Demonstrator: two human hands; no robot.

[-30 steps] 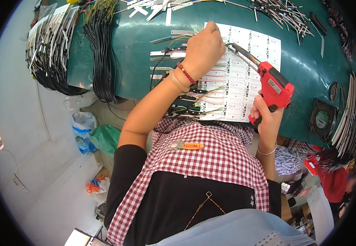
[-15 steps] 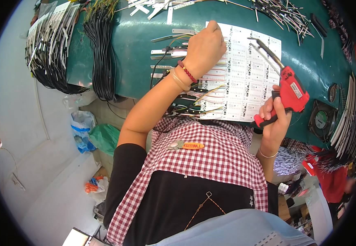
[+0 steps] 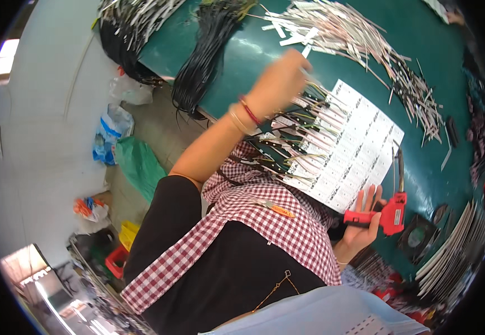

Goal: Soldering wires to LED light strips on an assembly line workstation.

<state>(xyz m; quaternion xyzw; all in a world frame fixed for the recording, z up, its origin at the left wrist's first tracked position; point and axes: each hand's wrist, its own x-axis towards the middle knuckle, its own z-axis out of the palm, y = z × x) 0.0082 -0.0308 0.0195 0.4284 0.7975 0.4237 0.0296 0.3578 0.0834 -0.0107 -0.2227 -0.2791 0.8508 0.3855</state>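
My right hand [image 3: 359,226] is closed around the handle of a red soldering gun [image 3: 393,215], some of its fingers stretched out beside the board's corner. The gun's dark metal tip points away from me at the right edge of a white circuit board panel [image 3: 359,148]. Thin coloured wires [image 3: 323,137] run from the panel's left side to several dark and white strips. Above the panel's far left corner, my left hand [image 3: 281,81] is smeared by motion. A white strip [image 3: 307,50] shows right at its fingertips; whether they grip it is unclear.
Loose white strips with leads [image 3: 337,28] lie heaped along the far side of the green table [image 3: 426,181]. Bundled black cables [image 3: 203,61] hang over its left edge. A black fan [image 3: 419,237] and pale sleeved wires [image 3: 446,251] are at right. Plastic bags [image 3: 136,164] sit below, left.
The view has turned, so the panel now looks tilted. My left hand has moved off the panel's wired edge toward the heaped strips. The soldering gun has drawn back toward the panel's right side.
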